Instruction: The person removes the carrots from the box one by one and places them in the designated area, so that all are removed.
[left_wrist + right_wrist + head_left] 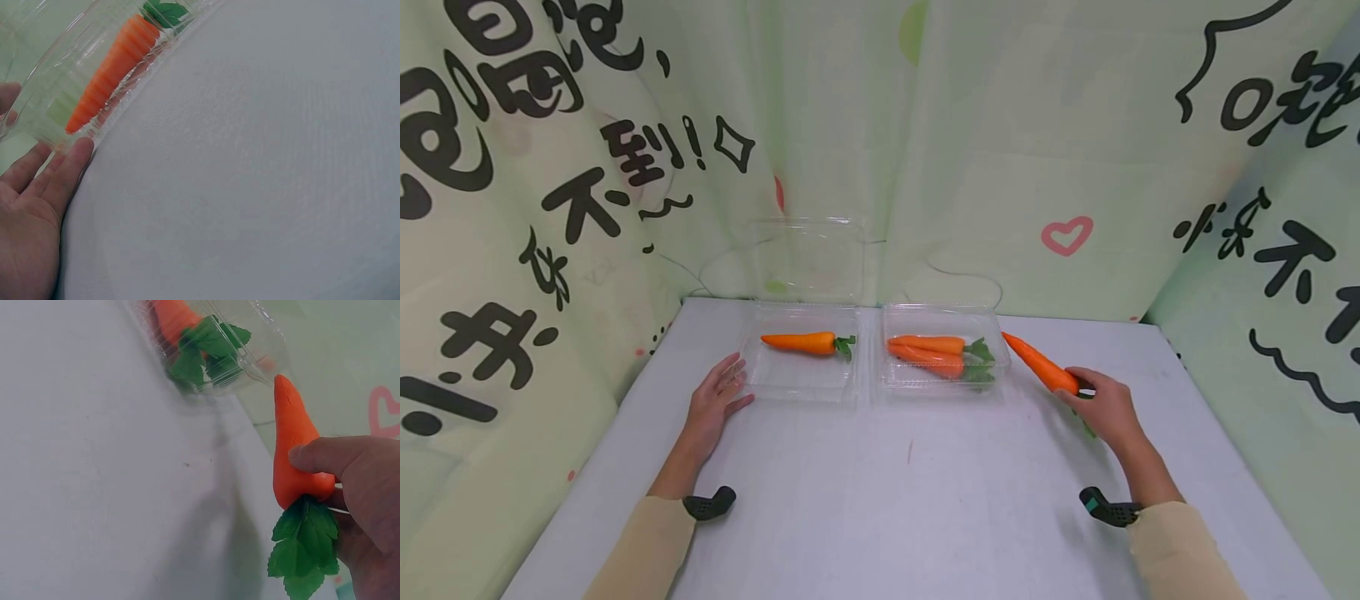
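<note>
My right hand (1101, 406) pinches an orange carrot (1037, 362) near its thick end, above the table and right of the boxes. Its green leaves (304, 547) hang below the fingers in the right wrist view. At the left, my left hand (718, 404) rests with extended fingers against the left side of a clear plastic box (797, 383), whose lid (808, 262) stands raised. One carrot (801, 342) lies in that box. Beside it, a second clear box (940, 310) holds two carrots (928, 360) with green leaves (979, 358); whether its lid is down I cannot tell.
A white table (910, 492) extends in front of both boxes. Pale green curtains (955, 167) printed with black characters and a pink heart (1067, 236) surround it on the back and sides. Each wrist wears a black device (1108, 508).
</note>
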